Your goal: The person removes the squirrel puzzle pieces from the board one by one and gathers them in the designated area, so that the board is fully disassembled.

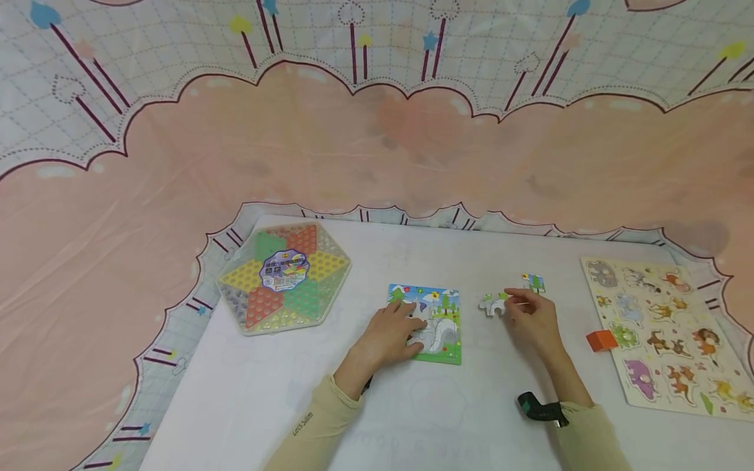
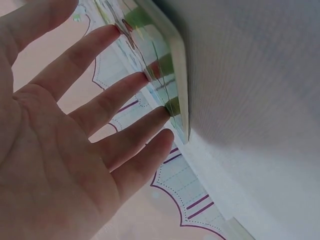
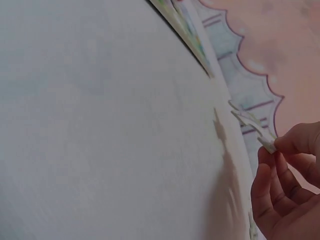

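A small jigsaw puzzle board [image 1: 450, 327] with a printed animal, trees and a green lower edge lies in the middle of the table. My left hand [image 1: 387, 332] rests on its left part with fingers spread, covering some of the picture. In the left wrist view, the fingertips [image 2: 162, 114] touch the puzzle's surface. To the right of the board, my right hand [image 1: 535, 322] pinches a white-and-green jigsaw piece [image 1: 491, 305] between thumb and fingers. The right wrist view shows this piece [image 3: 250, 122] held above the table, over its shadow. Another jigsaw piece [image 1: 534, 282] lies just behind the right hand.
A hexagonal Chinese checkers set [image 1: 336, 265] lies at the left. Toward the right edge is a wooden animal peg puzzle [image 1: 650, 314], with an orange block [image 1: 601, 340] against its left side. A patterned cloth [image 1: 377, 150] hangs behind the white table [image 1: 459, 425].
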`<state>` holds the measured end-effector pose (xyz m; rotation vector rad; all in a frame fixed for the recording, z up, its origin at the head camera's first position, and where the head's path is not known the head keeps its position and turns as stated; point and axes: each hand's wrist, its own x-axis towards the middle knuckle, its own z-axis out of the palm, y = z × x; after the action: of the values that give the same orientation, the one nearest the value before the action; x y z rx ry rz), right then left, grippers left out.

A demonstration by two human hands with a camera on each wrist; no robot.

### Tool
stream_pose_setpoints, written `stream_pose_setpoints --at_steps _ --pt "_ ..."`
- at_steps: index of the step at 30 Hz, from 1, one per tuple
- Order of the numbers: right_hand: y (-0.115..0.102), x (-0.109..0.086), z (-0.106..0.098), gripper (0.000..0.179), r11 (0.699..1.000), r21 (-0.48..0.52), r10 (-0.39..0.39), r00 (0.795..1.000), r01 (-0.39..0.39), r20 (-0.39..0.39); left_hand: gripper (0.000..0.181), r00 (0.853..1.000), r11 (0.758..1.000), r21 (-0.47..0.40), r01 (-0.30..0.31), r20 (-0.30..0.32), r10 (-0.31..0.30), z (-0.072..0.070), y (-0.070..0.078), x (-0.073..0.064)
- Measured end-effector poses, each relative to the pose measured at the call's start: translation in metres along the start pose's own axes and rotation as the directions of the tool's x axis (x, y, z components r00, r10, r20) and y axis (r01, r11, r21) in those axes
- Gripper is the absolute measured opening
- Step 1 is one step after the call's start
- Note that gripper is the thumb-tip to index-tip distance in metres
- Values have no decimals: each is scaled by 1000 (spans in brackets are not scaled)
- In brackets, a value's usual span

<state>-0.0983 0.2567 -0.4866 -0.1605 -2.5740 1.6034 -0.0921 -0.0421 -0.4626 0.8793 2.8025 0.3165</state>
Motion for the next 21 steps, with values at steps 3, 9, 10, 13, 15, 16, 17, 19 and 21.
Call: stream_pose_setpoints --at_steps 3,9,10,13,15,16,17,19,21 --pt "4 1 -11 27 1000 -9 9 999 -9 -54 39 1000 1000 -6 3 2 -3 1 0 0" --pt "12 4 -28 28 997 6 77 988 -77 -136 40 1000 1000 -8 6 0 -6 1 0 -1" --pt "13 4 -30 28 996 12 90 985 -90 -147 40 1000 1000 -7 6 -1 -6 1 0 -1" --pt "16 6 -35 29 992 26 129 977 -126 -168 40 1000 1000 -5 4 -5 -4 2 0 -1" --pt "18 6 -37 30 989 33 147 973 -143 -177 40 1000 1000 -3 1 -8 -1 2 -1 -1" --pt "19 6 -39 31 988 33 156 971 -152 -181 40 1000 1000 -3 0 -10 0 2 -1 -1" --pt "20 6 -40 31 986 25 164 969 -162 -185 40 1000 1000 -2 0 -11 0 2 -1 -1" --pt "22 7 -42 31 984 5 176 964 -179 -200 40 1000 1000 -2 -2 -15 2 2 -1 -1" --pt "23 8 -43 31 981 -9 188 959 -194 -212 40 1000 1000 -3 -2 -15 2 2 -2 -1"
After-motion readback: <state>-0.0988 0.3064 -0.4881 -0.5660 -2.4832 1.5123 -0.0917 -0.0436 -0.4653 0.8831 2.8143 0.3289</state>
